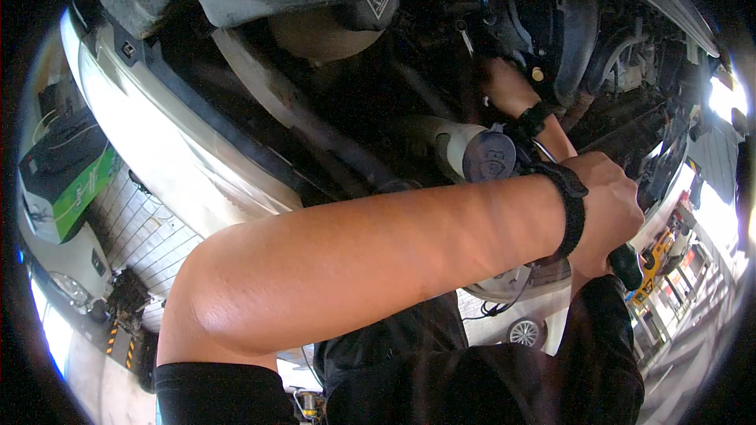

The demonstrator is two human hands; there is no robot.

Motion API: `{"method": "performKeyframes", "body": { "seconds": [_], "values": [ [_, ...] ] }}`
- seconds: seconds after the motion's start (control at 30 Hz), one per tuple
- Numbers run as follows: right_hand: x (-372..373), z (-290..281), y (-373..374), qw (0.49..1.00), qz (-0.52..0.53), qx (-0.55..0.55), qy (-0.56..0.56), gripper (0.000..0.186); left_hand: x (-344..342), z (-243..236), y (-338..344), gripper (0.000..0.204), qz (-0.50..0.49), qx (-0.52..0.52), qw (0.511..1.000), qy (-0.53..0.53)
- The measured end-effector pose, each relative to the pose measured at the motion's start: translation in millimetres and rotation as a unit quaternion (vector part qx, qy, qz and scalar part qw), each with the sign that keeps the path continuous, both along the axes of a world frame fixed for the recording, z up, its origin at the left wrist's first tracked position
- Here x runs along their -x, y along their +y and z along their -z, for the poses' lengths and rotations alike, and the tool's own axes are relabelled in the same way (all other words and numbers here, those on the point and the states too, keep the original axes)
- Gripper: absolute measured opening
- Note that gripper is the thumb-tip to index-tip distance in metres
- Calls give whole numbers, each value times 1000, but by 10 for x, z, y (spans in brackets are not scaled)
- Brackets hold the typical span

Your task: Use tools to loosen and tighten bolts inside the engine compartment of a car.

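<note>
- Fingers of the left hand are curled tight around a dark tool handle, whose rounded end sticks out below the fist.
- Most of that tool handle is hidden inside the fist, so its kind is hard to tell.
- The left hand wears a black wrist strap, and its bare forearm crosses the whole middle of the view.
- The right hand reaches up into the dark parts under the car. Its fingers are hidden among those parts, so I cannot tell if they are open or closed, or what they touch.
- A black band sits on the right wrist.
- A pale tube with a grey round cap sits between the two arms, just beside the left wrist.
- A big dark round part hangs next to the right hand.
- The underside of the car is very dark, and many pieces there are hard to make out.
- The big forearm blocks much of what is behind it.
- A black sleeve shows at the bottom right and is cut off by the edge.
- Far off on the left stands a green and black box. A car wheel shows far off, below the arm.
- Bright light at the right edge washes out what is there.
</note>
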State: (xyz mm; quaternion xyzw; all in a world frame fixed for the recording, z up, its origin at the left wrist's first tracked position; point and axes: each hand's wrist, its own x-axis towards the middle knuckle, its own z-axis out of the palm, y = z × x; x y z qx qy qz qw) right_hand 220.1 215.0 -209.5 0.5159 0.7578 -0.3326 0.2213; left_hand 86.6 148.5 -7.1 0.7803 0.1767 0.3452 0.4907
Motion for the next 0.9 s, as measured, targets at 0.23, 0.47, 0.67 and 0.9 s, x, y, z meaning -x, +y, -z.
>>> {"method": "performKeyframes", "body": {
  "seconds": [0.23, 0.47, 0.67, 0.9],
  "values": [
    [149, -257, -42, 994, 9, -105, -12, 31, 7, -5, 14, 30, 16, 3, 999, 34],
    [62, 40, -80, 999, -4, -45, 11, 27, 47, -37, 26, 34, 44, 13, 997, 63],
    [107, -3, -64, 999, -28, -20, 10, 28, 74, -33, 39, 35, 55, 14, 997, 55],
    [224, -270, -52, 993, -1, -105, -48, 32, 86, -45, 49, 35, 72, 24, 995, 71]
  ]
}}
